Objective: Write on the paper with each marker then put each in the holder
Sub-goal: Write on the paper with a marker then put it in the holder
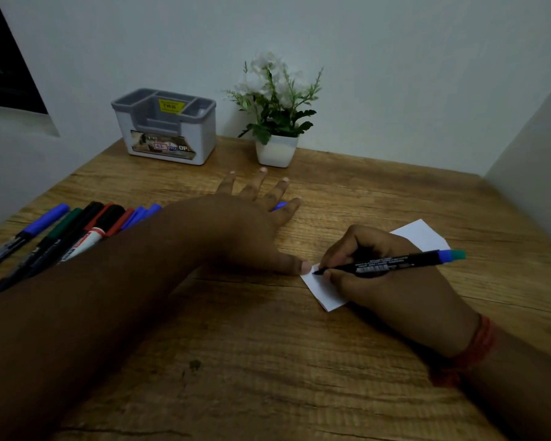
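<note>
right hand (pixel 363 262) gripping the black-barrelled marker (pixel 395 261), left hand (pixel 252 224) flat pinning the white paper (pixel 323 289); grey-and-white plastic holder (pixel 166 125) sits at 11 o'clock, nearer left

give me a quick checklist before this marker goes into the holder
1. Marker gripped: ok. The right hand holds the black marker in a writing grip.
2. Tip on paper: ok. It touches the white paper at its left edge; any mark made, cannot tell.
3. Paper steadied: ok. The left hand lies flat, thumb on the paper's corner.
4. Cap ready: cannot tell. A blue piece under the left fingers may be it.
5. Holder free: ok. The grey holder stands upright and looks empty.
6. Path clear: not ok. The left arm crosses between marker and holder.
</note>
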The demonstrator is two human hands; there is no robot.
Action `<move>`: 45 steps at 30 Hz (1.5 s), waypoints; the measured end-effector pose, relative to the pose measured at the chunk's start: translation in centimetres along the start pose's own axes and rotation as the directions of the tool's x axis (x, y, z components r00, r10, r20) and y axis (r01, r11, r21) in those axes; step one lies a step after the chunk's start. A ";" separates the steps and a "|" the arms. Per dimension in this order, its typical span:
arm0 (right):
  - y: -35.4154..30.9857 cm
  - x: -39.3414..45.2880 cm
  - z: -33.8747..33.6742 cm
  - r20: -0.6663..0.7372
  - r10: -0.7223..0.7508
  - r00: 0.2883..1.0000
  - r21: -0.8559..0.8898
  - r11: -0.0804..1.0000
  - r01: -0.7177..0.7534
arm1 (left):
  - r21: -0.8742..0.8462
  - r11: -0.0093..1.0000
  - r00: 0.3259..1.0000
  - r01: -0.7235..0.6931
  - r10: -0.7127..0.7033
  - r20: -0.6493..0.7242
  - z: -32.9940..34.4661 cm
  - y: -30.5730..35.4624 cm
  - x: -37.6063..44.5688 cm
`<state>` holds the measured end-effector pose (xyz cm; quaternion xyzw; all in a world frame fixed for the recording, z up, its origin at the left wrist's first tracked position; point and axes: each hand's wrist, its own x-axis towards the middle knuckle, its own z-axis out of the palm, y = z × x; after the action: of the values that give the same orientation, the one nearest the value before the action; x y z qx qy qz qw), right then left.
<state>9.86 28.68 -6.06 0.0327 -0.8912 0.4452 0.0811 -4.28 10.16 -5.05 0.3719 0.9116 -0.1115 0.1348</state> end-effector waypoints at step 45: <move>-0.3 0.1 0.1 -0.043 0.083 0.996 -0.013 0.996 -0.083 | -0.001 1.000 1.000 0.022 -0.022 0.016 -0.6 0.4 -0.4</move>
<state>9.82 28.43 -5.91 -0.0144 -0.8932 0.4420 0.0817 -3.81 10.30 -4.40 0.3608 0.9147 -0.1156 0.1410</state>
